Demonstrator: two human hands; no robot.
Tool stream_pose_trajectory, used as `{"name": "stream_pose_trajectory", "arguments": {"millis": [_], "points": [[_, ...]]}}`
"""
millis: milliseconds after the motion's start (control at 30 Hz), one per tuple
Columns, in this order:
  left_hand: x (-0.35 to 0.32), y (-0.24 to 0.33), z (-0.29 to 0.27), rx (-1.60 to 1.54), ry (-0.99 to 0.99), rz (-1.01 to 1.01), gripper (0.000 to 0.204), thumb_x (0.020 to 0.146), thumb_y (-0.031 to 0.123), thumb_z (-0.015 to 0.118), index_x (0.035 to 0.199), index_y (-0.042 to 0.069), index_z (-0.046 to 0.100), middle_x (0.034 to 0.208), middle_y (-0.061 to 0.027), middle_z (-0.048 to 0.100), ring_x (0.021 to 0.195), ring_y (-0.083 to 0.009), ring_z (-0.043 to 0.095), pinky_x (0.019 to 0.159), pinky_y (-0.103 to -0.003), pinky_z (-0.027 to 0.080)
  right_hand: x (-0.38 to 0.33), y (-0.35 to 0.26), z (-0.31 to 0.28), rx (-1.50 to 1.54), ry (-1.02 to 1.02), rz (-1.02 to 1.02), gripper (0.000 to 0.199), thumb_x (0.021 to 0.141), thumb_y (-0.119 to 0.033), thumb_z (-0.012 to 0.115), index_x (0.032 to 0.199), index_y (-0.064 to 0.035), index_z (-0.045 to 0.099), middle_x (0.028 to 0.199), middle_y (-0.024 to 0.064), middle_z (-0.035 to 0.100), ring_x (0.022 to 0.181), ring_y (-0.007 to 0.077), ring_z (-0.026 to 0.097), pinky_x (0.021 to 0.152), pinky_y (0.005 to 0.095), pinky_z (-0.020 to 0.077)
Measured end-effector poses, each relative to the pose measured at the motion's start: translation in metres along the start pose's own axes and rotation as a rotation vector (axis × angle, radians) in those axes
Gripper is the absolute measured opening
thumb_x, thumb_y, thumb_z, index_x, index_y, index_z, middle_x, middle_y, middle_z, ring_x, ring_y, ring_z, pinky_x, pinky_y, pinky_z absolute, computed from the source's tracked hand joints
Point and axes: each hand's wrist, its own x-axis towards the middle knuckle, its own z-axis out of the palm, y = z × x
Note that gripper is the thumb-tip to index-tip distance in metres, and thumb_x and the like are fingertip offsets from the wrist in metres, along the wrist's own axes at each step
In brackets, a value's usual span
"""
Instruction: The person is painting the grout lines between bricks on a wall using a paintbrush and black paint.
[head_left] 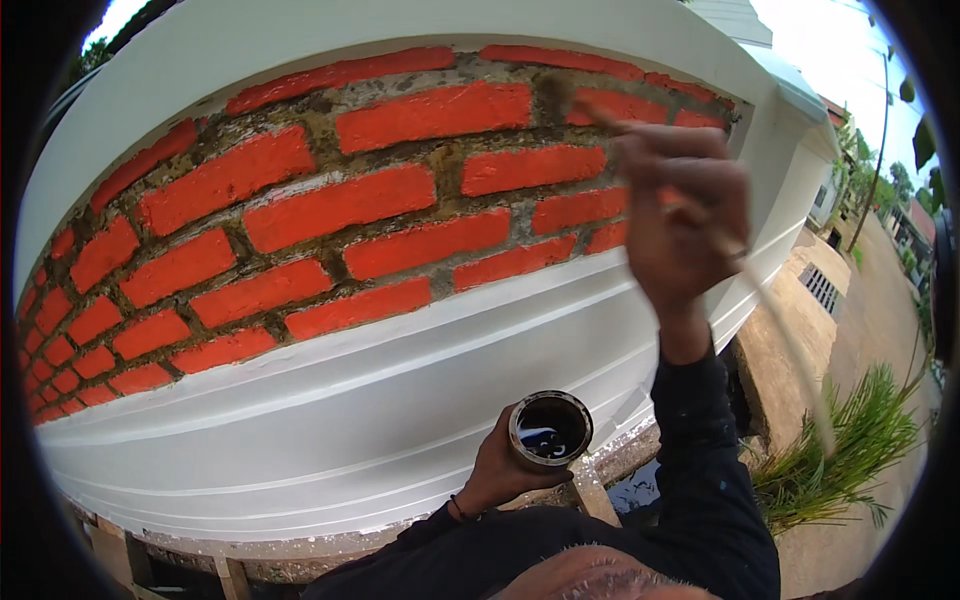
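My left hand point(496, 470) is wrapped round a small round can point(543, 464), held upright low in front of me. Dark, glossy liquid point(550, 428) shows inside it. Raised at the right, my right hand point(688, 205) is closed on a thin, long-handled paintbrush point(800, 355), blurred by motion. The brush's front end points up and left at the brick wall panel point(433, 117), near its upper right part. Its bristles are too smeared to make out, and I cannot tell whether they touch the wall. The bricks are bright orange-red, with grey and dark brown joints between them.
A white moulded ledge point(330, 420) runs below the bricks, and a white frame point(300, 45) borders them above. At the lower right are a green bush point(850, 460), a drain grate point(818, 288) and a road point(880, 300). Dark water point(636, 490) lies beneath the wall.
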Motion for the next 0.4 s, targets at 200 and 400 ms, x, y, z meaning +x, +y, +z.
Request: {"name": "stream_pose_trajectory", "arguments": {"millis": [200, 400], "points": [[0.005, -0.004, 0.002, -0.002, -0.013, 0.026, 0.106, 0.063, 0.028, 0.104, 0.149, 0.007, 0.045, 0.14, -0.0126, 0.064, 0.131, -0.0262, 0.062, 0.111, -0.039, 0.05, 0.003, 0.03, -0.015, -0.009, 0.073, 0.002, 0.027, 0.09, 0.016, 0.074, 0.099, -0.0006, 0.054, 0.098, 0.0221, 0.074, 0.095, 0.0274, 0.077, 0.083, 0.0345, 0.0651], [0.007, -0.001, 0.001, 0.037, 0.006, 0.039, 0.105, 0.066, 0.029, 0.103, 0.15, 0.008, 0.044, 0.142, -0.0124, 0.063, 0.133, -0.0265, 0.061, 0.113, -0.04, 0.049, 0.001, 0.004, -0.006, 0.102, -0.087, -0.105, 0.033, 0.089, 0.014, 0.077, 0.105, -0.0015, 0.052, 0.102, 0.0241, 0.073, 0.096, 0.0337, 0.078, 0.083, 0.0383, 0.0661]]}}
